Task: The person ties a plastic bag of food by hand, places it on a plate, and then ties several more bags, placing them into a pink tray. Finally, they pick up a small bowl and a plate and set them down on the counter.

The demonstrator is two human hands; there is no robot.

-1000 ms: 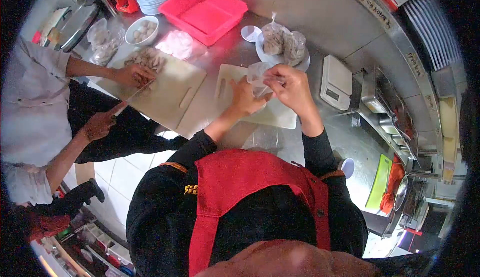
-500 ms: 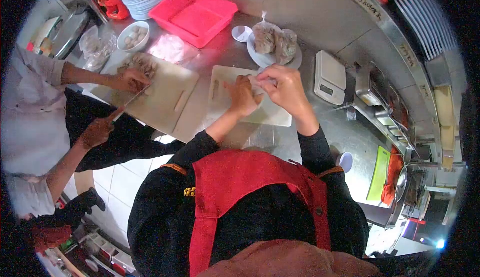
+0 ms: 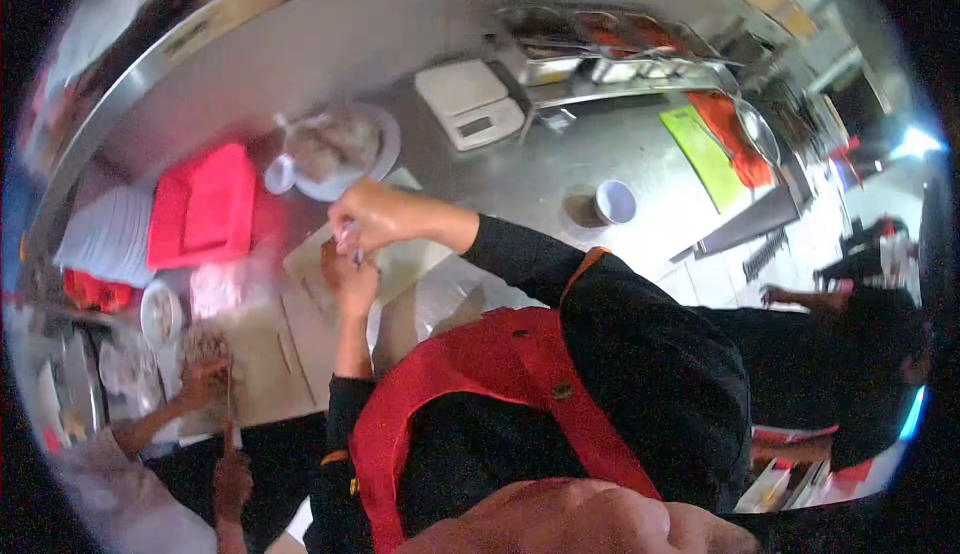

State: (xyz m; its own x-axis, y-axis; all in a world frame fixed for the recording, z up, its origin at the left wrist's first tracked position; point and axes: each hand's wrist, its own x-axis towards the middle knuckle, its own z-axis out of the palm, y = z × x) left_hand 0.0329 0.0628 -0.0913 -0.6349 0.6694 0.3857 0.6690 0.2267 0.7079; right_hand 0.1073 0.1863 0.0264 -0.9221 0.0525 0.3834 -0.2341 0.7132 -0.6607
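Observation:
My right hand is closed in a pinch over the far part of a white cutting board. Just below it, my left hand is closed as well, and the two hands almost touch. Something small and pale shows between their fingers, too blurred to name. Behind the hands, bagged food in clear plastic lies on a white plate, with a small white cup beside it. Translucent plastic lies near the board on my side.
A kitchen scale, a white bowl and a green board stand to the right. At left are a red tray and stacked plates. A co-worker's hand holds a knife over another board.
The view has swung to the right, so the counter's contents appear shifted left and rotated. My hands have come closer together, still over the board.

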